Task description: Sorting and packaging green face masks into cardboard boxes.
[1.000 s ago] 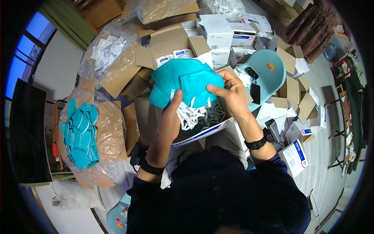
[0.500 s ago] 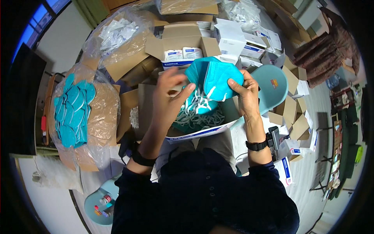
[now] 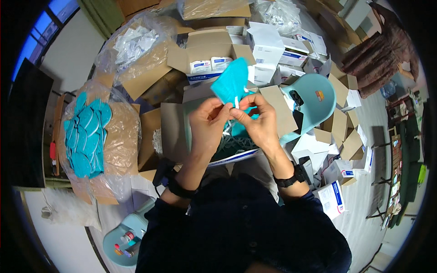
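A teal folded face mask (image 3: 233,82) with white ear straps is held up in front of me by both hands. My left hand (image 3: 207,123) pinches its lower left side and my right hand (image 3: 259,120) grips its lower right side and a white strap. Under my hands, on my lap, lies an open box (image 3: 236,152) with more teal masks and white straps in it.
A cardboard box lined with plastic (image 3: 118,136) holds several teal masks (image 3: 84,134) at my left. Open cartons with small white boxes (image 3: 211,57) stand ahead. A teal chair (image 3: 314,102) is at the right, a teal stool (image 3: 120,236) at lower left. White boxes (image 3: 334,198) lie about.
The stack of masks I held a second ago has gone down into the lap box. Both hands have come closer together and now hold one mask upright.
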`<state>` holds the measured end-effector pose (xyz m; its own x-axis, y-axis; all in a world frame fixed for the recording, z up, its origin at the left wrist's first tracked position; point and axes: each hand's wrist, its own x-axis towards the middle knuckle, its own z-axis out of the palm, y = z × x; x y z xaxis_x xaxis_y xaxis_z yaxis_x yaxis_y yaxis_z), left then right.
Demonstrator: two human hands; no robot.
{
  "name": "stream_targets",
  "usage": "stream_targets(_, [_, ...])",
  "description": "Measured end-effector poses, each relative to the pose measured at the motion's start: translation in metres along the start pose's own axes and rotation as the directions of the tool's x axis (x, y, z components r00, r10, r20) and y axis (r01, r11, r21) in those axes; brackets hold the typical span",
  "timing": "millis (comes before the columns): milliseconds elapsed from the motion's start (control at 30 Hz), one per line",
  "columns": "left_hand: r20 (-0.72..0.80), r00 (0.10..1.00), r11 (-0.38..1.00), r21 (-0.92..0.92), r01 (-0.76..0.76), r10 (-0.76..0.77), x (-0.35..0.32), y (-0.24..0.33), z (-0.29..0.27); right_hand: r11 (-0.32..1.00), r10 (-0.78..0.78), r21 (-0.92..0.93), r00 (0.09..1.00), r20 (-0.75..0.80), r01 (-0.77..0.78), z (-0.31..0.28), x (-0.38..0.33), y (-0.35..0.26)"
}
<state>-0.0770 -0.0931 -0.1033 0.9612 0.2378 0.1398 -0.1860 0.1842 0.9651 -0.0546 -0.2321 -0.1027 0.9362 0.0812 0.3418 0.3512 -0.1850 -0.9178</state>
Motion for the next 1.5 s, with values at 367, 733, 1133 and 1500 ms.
stream_targets(367, [0.008, 0.986, 0.939, 0.302, -0.164, 0.169, -0.007, -0.004, 0.007, 0.998, 0.018, 0.064, 0.99, 0.139, -0.027, -0.002, -0.004, -0.009])
stream_targets(733, [-0.046, 0.974, 0.915, 0.354, -0.194, 0.224, -0.024, 0.01, -0.015, 0.759, -0.257, -0.649, 0.94, -0.225, 0.053, -0.071, 0.044, 0.039])
stream_targets(1133, [-0.049, 0.982, 0.977, 0.124, -0.175, 0.182, -0.009, 0.003, -0.003, 0.666, 0.396, 0.609, 0.896, 0.199, -0.43, 0.003, -0.008, 0.005])
stream_targets(1500, [-0.088, 0.994, 0.998, 0.015, -0.056, 0.057, -0.031, 0.021, 0.001, 0.994, -0.058, -0.098, 0.997, -0.053, 0.052, -0.025, 0.009, 0.017])
